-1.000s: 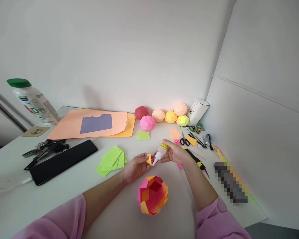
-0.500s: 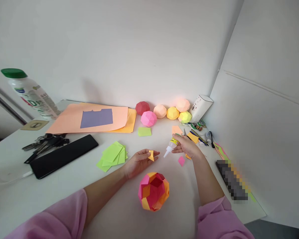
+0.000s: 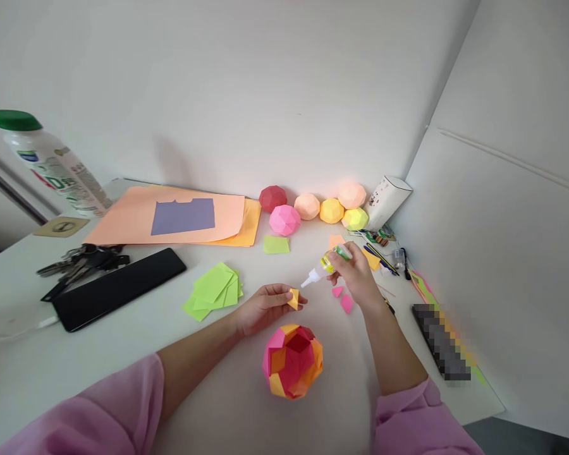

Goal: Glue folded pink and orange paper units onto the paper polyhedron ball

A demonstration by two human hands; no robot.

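My left hand (image 3: 265, 308) pinches a small folded yellow-orange paper piece (image 3: 293, 299) between thumb and fingers. Wrapped in my right hand (image 3: 358, 275) is a glue bottle (image 3: 325, 264) with a yellow label; its white nozzle tilts down to the left, close to the paper piece and apparently just short of it. Nearer to me, an open, hollow paper ball (image 3: 293, 362) of pink, red and orange folded pieces rests on the table. Small pink paper pieces (image 3: 346, 303) lie beneath my right hand.
Green paper squares (image 3: 213, 291) lie left of my hands, beside a black power bank or phone-like slab (image 3: 123, 287) and keys (image 3: 83, 260). Several faceted paper balls (image 3: 285, 220) line the wall near a white tube (image 3: 389, 201). A white bottle (image 3: 57, 167) stands far left.
My right hand has turned the glue bottle and brought its nozzle left, closer to the paper piece. The paper piece has tilted slightly in my left hand. The camera view has shifted a little.
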